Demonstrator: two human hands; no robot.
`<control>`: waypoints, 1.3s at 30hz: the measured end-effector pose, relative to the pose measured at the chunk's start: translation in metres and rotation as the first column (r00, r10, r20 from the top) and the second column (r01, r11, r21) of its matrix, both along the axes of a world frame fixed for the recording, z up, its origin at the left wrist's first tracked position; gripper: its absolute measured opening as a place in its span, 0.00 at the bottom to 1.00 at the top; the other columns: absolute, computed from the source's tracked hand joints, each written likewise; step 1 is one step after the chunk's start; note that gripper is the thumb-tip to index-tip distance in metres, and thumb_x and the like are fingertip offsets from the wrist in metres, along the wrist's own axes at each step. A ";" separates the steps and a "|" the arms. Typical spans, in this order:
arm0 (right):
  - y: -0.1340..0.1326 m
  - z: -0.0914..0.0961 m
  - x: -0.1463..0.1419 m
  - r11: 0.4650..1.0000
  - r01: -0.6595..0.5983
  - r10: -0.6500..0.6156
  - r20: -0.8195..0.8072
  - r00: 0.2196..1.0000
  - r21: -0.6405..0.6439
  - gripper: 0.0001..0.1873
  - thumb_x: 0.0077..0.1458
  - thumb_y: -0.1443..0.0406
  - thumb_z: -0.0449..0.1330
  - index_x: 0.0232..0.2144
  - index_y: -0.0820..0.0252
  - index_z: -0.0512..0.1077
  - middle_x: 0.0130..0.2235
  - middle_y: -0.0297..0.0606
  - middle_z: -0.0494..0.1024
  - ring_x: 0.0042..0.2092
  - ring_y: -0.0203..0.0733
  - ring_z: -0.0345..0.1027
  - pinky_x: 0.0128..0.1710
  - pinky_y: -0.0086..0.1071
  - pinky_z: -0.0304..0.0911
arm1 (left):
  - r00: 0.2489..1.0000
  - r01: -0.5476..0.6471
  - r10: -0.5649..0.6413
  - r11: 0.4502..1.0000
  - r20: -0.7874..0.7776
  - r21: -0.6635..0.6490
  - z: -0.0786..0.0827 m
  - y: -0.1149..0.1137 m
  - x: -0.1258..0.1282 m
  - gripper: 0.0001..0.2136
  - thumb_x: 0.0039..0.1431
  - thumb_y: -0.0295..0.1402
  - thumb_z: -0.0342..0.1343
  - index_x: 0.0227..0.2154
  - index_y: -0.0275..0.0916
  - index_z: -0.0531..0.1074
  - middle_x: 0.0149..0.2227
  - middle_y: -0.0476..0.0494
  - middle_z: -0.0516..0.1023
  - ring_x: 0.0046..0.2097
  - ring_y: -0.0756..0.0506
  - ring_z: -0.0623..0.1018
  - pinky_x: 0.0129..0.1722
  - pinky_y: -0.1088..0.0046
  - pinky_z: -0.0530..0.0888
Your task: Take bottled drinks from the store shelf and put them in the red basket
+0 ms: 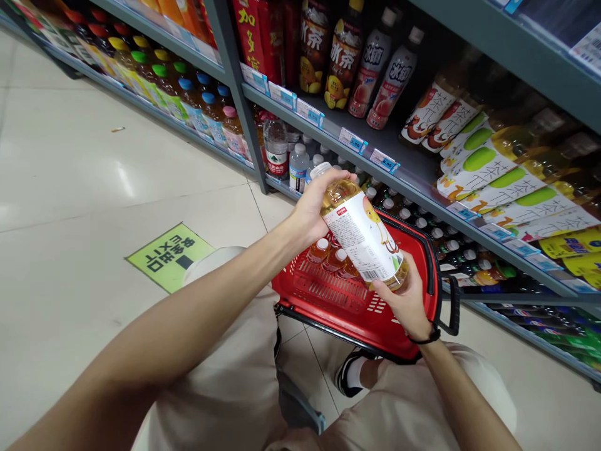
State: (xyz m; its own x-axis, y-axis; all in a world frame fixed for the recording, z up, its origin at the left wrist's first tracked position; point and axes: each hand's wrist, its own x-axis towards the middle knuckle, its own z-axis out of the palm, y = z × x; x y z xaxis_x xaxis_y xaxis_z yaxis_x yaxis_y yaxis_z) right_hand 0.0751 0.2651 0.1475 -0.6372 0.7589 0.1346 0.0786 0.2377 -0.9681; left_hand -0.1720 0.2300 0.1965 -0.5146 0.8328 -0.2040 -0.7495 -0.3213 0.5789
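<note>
I hold a bottle of yellow drink (364,235) with a white label and a white cap, tilted over a red shopping basket (347,307). My left hand (312,210) is closed around its neck and shoulder. My right hand (406,300) is closed under its base; a black band circles that wrist. Inside the basket lie a few more bottles (331,257) of the same drink, white caps up. The basket stands on the floor between my knees, its black handle (448,300) folded to the right.
Grey store shelves (323,119) run along the right, packed with drink bottles and price tags. Water bottles (277,147) stand on the lowest shelf behind the basket. A green floor sticker (171,255) lies on the tiled floor to the left.
</note>
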 end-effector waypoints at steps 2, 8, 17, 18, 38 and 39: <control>0.001 0.000 0.003 0.999 0.025 -0.026 0.028 0.999 0.049 0.33 0.48 0.60 0.77 0.53 0.57 0.69 0.52 0.43 0.77 0.52 0.47 0.74 0.55 0.39 0.69 | 1.000 0.009 -0.009 1.000 -0.010 -0.009 0.000 -0.001 0.002 0.12 0.45 0.35 0.69 0.32 0.39 0.74 0.36 0.45 0.83 0.37 0.44 0.79 0.44 0.65 0.77; 0.008 -0.004 0.010 0.985 0.133 -0.132 0.022 0.991 -0.112 0.36 0.40 0.53 0.79 0.49 0.60 0.73 0.49 0.46 0.81 0.49 0.52 0.76 0.52 0.44 0.71 | 0.995 0.086 -0.087 0.996 -0.049 -0.014 -0.003 -0.002 0.006 0.13 0.49 0.40 0.69 0.34 0.38 0.76 0.34 0.44 0.81 0.36 0.42 0.80 0.43 0.62 0.76; 0.008 -0.008 0.009 0.930 0.103 -0.119 -0.023 0.993 -0.353 0.36 0.40 0.49 0.78 0.48 0.60 0.76 0.49 0.47 0.82 0.50 0.55 0.77 0.55 0.48 0.71 | 0.994 0.074 -0.073 0.997 -0.084 0.009 -0.002 -0.004 0.005 0.14 0.48 0.39 0.71 0.34 0.36 0.78 0.37 0.43 0.82 0.37 0.45 0.79 0.45 0.66 0.75; 0.006 -0.007 0.007 0.918 0.085 -0.109 -0.041 0.993 -0.387 0.35 0.40 0.48 0.77 0.47 0.60 0.77 0.48 0.47 0.83 0.48 0.54 0.77 0.51 0.46 0.73 | 0.993 0.071 -0.070 0.997 -0.097 0.010 -0.001 -0.005 0.005 0.14 0.48 0.39 0.71 0.35 0.37 0.78 0.37 0.43 0.82 0.38 0.45 0.79 0.46 0.66 0.75; -0.014 -0.008 0.004 0.332 -0.407 0.240 -0.341 0.909 -0.851 0.49 0.55 0.28 0.46 0.35 0.68 0.79 0.21 0.44 0.75 0.14 0.35 0.58 0.09 0.24 0.46 | 0.964 0.169 -0.149 0.983 -0.219 0.078 0.011 -0.011 0.008 0.13 0.50 0.39 0.69 0.33 0.34 0.79 0.39 0.40 0.83 0.42 0.44 0.81 0.49 0.66 0.77; -0.013 -0.007 0.004 0.305 -0.431 0.284 -0.351 0.892 -0.849 0.51 0.54 0.27 0.45 0.35 0.69 0.79 0.21 0.45 0.75 0.15 0.37 0.61 0.09 0.25 0.47 | 0.970 0.159 -0.144 0.985 -0.197 0.066 0.011 -0.010 0.008 0.13 0.49 0.38 0.68 0.32 0.34 0.78 0.38 0.40 0.83 0.41 0.44 0.81 0.49 0.66 0.77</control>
